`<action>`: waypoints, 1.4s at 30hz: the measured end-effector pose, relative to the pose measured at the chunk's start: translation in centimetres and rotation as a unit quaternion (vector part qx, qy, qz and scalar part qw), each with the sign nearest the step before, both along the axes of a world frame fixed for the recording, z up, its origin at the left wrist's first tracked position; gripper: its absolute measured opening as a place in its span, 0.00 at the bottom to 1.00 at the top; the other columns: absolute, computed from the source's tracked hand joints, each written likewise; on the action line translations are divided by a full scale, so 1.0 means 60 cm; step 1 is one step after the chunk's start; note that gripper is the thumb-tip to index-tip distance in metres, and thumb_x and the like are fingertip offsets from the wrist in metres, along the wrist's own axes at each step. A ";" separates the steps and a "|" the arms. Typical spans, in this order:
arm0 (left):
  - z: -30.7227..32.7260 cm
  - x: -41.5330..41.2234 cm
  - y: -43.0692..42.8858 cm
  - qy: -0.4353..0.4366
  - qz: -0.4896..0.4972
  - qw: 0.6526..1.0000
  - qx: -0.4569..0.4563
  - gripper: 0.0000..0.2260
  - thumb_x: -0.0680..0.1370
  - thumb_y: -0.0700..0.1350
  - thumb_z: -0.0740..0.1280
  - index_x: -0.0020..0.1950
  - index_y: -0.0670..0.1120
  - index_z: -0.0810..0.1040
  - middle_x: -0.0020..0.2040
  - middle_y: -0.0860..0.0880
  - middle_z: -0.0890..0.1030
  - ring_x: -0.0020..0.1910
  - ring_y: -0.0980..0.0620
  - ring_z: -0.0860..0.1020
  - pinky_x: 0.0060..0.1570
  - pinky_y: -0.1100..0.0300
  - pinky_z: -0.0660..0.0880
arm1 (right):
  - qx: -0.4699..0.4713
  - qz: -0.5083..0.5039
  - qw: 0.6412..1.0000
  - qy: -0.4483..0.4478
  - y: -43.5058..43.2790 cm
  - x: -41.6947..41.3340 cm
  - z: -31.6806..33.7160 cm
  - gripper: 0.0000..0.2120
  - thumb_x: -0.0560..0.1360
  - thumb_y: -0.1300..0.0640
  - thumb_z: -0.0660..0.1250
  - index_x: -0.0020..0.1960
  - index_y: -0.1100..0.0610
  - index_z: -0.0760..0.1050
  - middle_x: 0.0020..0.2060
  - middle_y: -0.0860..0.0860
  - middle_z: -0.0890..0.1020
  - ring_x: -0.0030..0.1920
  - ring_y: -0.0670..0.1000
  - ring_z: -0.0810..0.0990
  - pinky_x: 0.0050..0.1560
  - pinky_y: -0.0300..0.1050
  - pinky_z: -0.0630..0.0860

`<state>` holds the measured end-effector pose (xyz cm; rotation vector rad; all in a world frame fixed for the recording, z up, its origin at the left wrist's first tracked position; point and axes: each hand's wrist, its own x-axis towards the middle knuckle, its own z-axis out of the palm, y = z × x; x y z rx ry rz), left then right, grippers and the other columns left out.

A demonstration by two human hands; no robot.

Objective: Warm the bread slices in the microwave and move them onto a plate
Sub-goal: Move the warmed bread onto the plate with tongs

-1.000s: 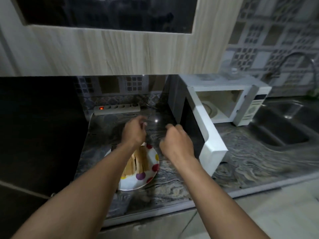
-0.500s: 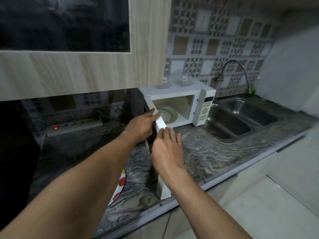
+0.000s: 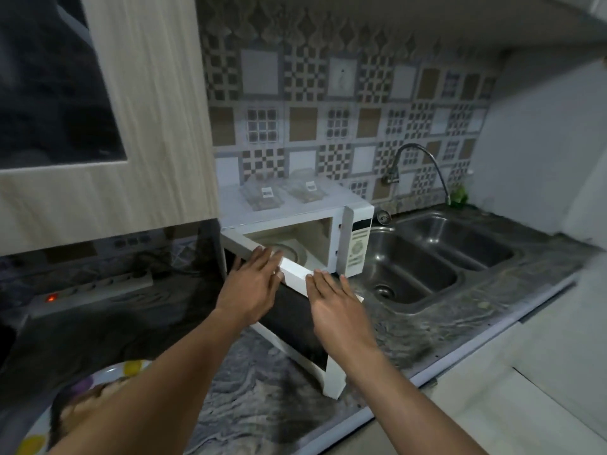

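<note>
A white microwave (image 3: 356,239) stands on the marble counter with its door (image 3: 295,323) swung partly open toward me. Inside I see only the glass turntable (image 3: 289,252). My left hand (image 3: 251,284) lies flat on the door's outer face near its top edge, fingers spread. To its right, my right hand (image 3: 335,300) presses the same face with open fingers. At the lower left, a white plate with coloured dots (image 3: 29,431) holds bread slices (image 3: 88,400), partly hidden by my left forearm.
A double steel sink (image 3: 437,267) with a curved tap (image 3: 417,165) lies right of the microwave. Two clear packets (image 3: 279,195) rest on top of it. A power strip (image 3: 88,292) with a red light runs along the back wall. A wooden cabinet (image 3: 115,126) hangs overhead.
Both hands left the plate area and moved right onto the microwave door. The door has swung from wide open toward the oven. My view has turned to the right.
</note>
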<state>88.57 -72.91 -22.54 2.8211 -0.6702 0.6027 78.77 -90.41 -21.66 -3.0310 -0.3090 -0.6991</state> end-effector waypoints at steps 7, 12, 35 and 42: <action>-0.015 0.049 -0.100 -0.023 0.123 0.992 0.010 0.24 0.82 0.58 0.47 0.77 0.55 0.64 0.75 0.48 0.69 0.77 0.47 0.62 0.72 0.38 0.58 | 0.008 0.080 0.997 -0.014 -0.137 0.118 0.005 0.35 0.54 0.64 0.82 0.61 0.61 0.82 0.58 0.57 0.84 0.61 0.54 0.82 0.63 0.57 0.77; -0.026 0.079 -0.154 -0.003 0.163 0.987 0.004 0.25 0.82 0.59 0.49 0.79 0.57 0.55 0.79 0.44 0.60 0.79 0.45 0.53 0.73 0.35 0.49 | -0.001 0.088 0.996 -0.001 -0.196 0.200 -0.001 0.40 0.53 0.66 0.81 0.65 0.60 0.79 0.62 0.57 0.81 0.66 0.55 0.79 0.68 0.59 0.70; -0.003 0.279 -0.231 -0.038 0.225 0.970 0.078 0.28 0.82 0.57 0.49 0.79 0.47 0.59 0.78 0.41 0.61 0.79 0.41 0.53 0.74 0.34 0.43 | -0.031 0.166 0.986 0.001 -0.256 0.506 0.002 0.25 0.81 0.52 0.51 0.71 0.64 0.71 0.68 0.62 0.75 0.71 0.59 0.72 0.71 0.64 0.64; 0.021 0.288 -0.224 0.005 0.239 0.967 0.089 0.30 0.82 0.60 0.44 0.80 0.46 0.54 0.80 0.43 0.57 0.80 0.45 0.51 0.75 0.39 0.38 | -0.061 0.189 0.978 0.057 -0.271 0.536 0.027 0.30 0.84 0.43 0.45 0.80 0.60 0.54 0.79 0.57 0.58 0.80 0.54 0.55 0.78 0.59 0.44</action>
